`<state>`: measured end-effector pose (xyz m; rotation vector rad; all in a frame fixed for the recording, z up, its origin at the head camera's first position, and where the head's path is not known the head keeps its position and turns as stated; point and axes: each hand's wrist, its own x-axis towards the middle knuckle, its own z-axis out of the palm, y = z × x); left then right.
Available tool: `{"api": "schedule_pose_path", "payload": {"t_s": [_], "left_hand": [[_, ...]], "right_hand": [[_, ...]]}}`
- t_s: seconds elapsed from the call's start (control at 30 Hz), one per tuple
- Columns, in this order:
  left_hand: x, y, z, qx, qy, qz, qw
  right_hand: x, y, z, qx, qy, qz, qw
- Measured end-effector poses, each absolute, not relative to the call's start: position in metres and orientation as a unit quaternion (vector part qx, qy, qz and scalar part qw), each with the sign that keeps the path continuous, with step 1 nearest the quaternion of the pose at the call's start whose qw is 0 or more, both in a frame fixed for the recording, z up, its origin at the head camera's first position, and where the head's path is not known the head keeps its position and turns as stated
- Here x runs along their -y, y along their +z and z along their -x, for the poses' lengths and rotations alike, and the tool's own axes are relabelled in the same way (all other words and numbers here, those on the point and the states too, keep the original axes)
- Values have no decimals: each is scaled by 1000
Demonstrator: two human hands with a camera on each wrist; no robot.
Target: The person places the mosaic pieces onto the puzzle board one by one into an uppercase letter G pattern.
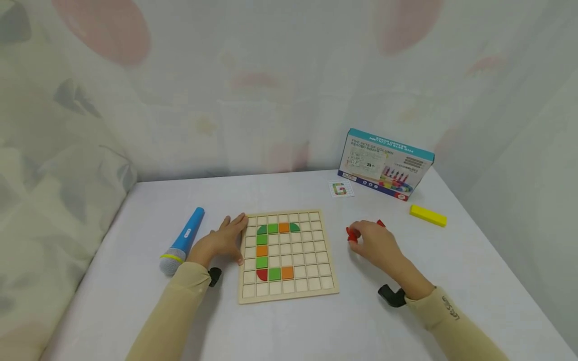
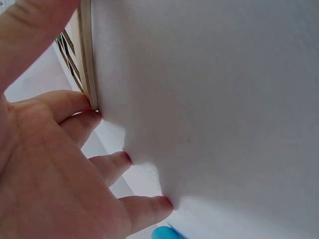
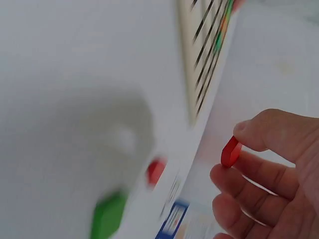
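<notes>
A wooden grid board (image 1: 307,293) lies on the table, with green, orange and red tiles in some of its squares, forming a C-like outline. My left hand (image 1: 221,240) spreads its fingers at the board's left edge; in the left wrist view, fingertips touch the board's corner and the tabletop. To the right of the board, my right hand (image 1: 377,245) pinches a small red tile (image 3: 231,152) between thumb and finger. Another red piece (image 3: 156,172) and a green piece (image 3: 108,215) lie on the table near it, both blurred in the right wrist view.
Left of the left hand lies a blue toy microphone (image 1: 182,240). A small pattern card (image 1: 341,189) lies behind the board, beside a standing cardboard box (image 1: 384,163). A yellow block (image 1: 428,215) sits at the right. Patterned fabric (image 1: 253,100) hangs behind the table.
</notes>
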<state>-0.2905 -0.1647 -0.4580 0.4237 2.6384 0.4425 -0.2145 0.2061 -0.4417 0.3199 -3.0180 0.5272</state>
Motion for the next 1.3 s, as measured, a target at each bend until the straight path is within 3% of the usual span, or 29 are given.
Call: {"api": "schedule_pose_path", "payload": {"t_s": [0.1, 0.23, 0.43, 0.77, 1.13, 1.3], "left_hand": [[165, -458, 291, -950, 164, -152, 217], [165, -457, 290, -949, 168, -149, 221], [163, -458, 291, -950, 164, -147, 223], [164, -457, 291, -951, 161, -147, 217], [166, -461, 294, -953, 158, -147, 215], [166, -462, 294, -952, 158, -146, 218]], "right_hand": [[-173, -443, 207, 973, 177, -138, 45], [-135, -452, 197, 965, 185, -184, 24], [-104, -471, 189, 961, 171, -217, 14], [-96, -474, 184, 965, 170, -195, 34], [-112, -467, 189, 944, 139, -298, 3], [-112, -470, 189, 940, 141, -309, 15]]}}
